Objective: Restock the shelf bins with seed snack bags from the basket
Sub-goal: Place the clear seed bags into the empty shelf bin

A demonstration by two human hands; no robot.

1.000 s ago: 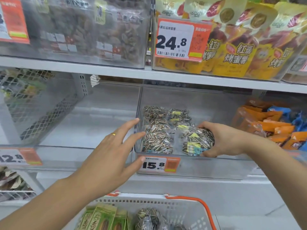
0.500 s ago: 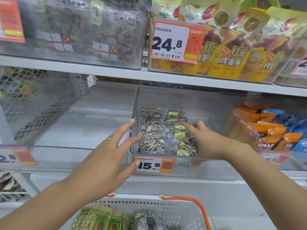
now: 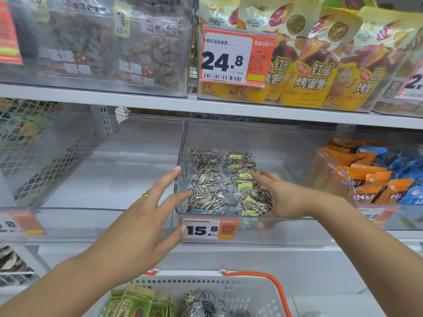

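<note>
1. The clear middle bin [image 3: 286, 234] on the lower shelf holds a pile of striped seed snack bags [image 3: 219, 181] with small yellow labels, packed in its left half. An orange price tag [image 3: 209, 229] reading 15.8 hangs on its front wall.
2. Left of that bin, another clear bin [image 3: 103, 220] shows no goods inside. Right of the middle bin, a bin holds orange and blue packets [image 3: 375, 179].
3. Below the middle bin sits a white basket [image 3: 206, 284] with an orange handle, carrying green bags [image 3: 135, 305] and one more striped seed bag [image 3: 201, 303].
4. Above the middle bin, a white shelf [image 3: 137, 101] carries bins of dried fruit and yellow pouches [image 3: 309, 81].
5. The left hand [image 3: 139, 223] spreads straight fingers against the middle bin's left front corner, holding nothing.
6. The right hand [image 3: 283, 197] lies inside the bin, fingers extended against the seed bags' right side.
</note>
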